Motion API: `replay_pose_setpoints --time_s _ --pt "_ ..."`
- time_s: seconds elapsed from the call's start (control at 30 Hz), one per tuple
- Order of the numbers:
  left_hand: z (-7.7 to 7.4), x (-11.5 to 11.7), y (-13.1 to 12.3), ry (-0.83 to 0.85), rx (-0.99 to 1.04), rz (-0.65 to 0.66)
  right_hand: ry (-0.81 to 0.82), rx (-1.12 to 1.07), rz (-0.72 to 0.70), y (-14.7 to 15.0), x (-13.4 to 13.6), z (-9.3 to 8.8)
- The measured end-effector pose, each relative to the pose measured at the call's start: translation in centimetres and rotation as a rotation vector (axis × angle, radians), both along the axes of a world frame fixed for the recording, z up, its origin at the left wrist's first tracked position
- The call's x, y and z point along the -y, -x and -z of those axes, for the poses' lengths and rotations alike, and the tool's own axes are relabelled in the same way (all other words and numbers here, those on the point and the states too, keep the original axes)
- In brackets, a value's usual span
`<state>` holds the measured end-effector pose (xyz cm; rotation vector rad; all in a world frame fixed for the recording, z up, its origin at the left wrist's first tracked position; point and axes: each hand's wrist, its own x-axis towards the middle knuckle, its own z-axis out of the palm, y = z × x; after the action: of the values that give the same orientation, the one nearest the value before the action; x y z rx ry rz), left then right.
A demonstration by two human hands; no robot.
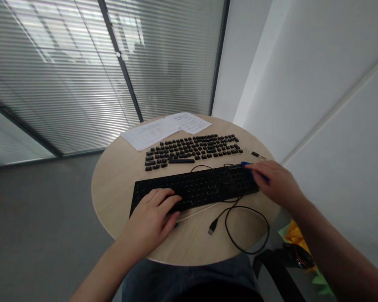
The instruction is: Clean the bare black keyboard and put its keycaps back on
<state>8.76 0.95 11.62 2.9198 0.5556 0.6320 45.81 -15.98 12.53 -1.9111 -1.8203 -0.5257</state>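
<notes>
A black keyboard frame (204,186) with its keycaps removed lies across the round wooden table (119,184). My left hand (154,216) rests flat on its left end, fingers spread. My right hand (275,180) is closed around a blue tool (246,164) whose tip touches the frame's right far corner. Several loose black keycaps (192,151) lie in rows behind the frame. The keyboard's black cable (247,228) loops toward the near edge and ends in a USB plug (212,228).
Two white paper sheets (164,130) lie at the table's far side. A small dark tool (257,154) sits at the right rim. Behind are glass walls with blinds; a white wall is right. A bag and colourful items (294,247) lie on the floor.
</notes>
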Motion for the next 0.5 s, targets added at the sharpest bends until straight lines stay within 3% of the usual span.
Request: replay_pose_setpoints --time_s 0.07,0.13,0.2,0.37,0.5 --pt "-0.4 -0.6 -2.1 0.019 -0.162 0.041 0.060 0.003 0.129 -5.1 1.4 0.8" --pt "-0.8 -1.3 -4.6 0.077 -0.365 0.055 0.185 -0.014 0.091 -9.0 2.3 2.2" --pt "-1.1 -1.9 -7.0 0.094 -0.414 0.064 0.285 -0.077 0.010 -11.2 2.6 3.6" --pt "-0.9 -3.4 -11.5 0.122 -0.498 0.105 0.303 -0.335 -0.112 -11.8 1.7 5.6" --pt "-0.6 -4.3 -12.7 0.151 -0.587 0.129 0.140 -0.432 0.003 -11.5 1.5 6.4"
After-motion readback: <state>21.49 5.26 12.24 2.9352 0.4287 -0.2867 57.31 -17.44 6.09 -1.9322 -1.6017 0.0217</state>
